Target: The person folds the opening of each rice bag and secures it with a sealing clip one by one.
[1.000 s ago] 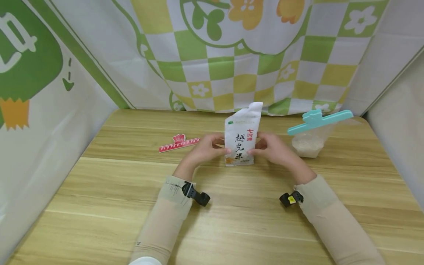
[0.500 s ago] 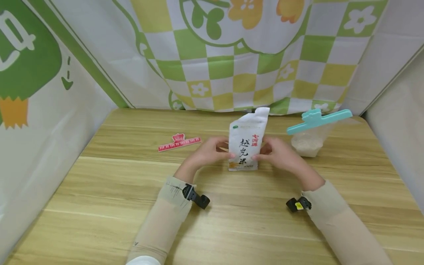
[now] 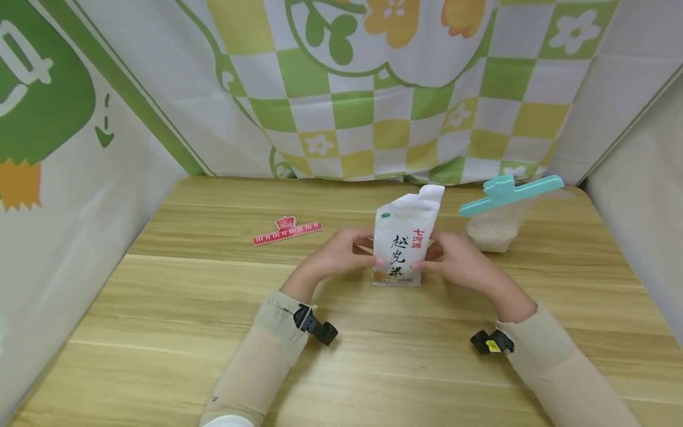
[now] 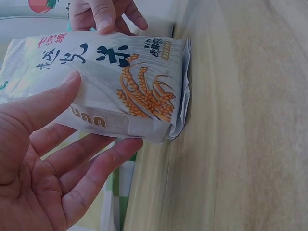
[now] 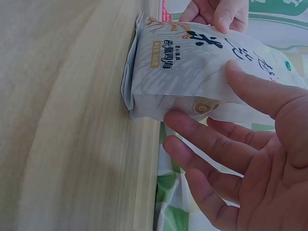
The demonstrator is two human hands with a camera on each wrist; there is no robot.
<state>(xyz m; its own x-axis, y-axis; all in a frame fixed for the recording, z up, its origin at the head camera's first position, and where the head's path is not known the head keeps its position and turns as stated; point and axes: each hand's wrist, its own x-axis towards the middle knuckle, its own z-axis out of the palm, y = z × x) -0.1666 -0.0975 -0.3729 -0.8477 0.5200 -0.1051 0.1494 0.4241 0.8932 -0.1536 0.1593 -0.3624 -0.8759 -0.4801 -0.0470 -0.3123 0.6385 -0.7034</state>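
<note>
A white rice bag (image 3: 396,252) with black and red characters stands upright on the wooden table, its top edge cut at a slant. On its left side my left hand (image 3: 344,255) holds it, thumb on the front. My right hand (image 3: 460,261) grips the opposite side in the same way. Orange grain ears are printed low on the bag (image 4: 144,91) in the left wrist view, and its bottom edge sits right at the tabletop. Several fingers (image 5: 211,144) of the right hand reach round the bag's side in the right wrist view.
A red clip (image 3: 288,231) with a piano-key pattern lies left of the bag. To the right, a clear bag of rice (image 3: 492,232) stands with a long teal clip (image 3: 512,194) across its top. A checkered cloth (image 3: 392,110) hangs behind the table (image 3: 373,367).
Both hands have brought the rice bag towards me and a little to the right. The two clips and the clear bag have stayed in place.
</note>
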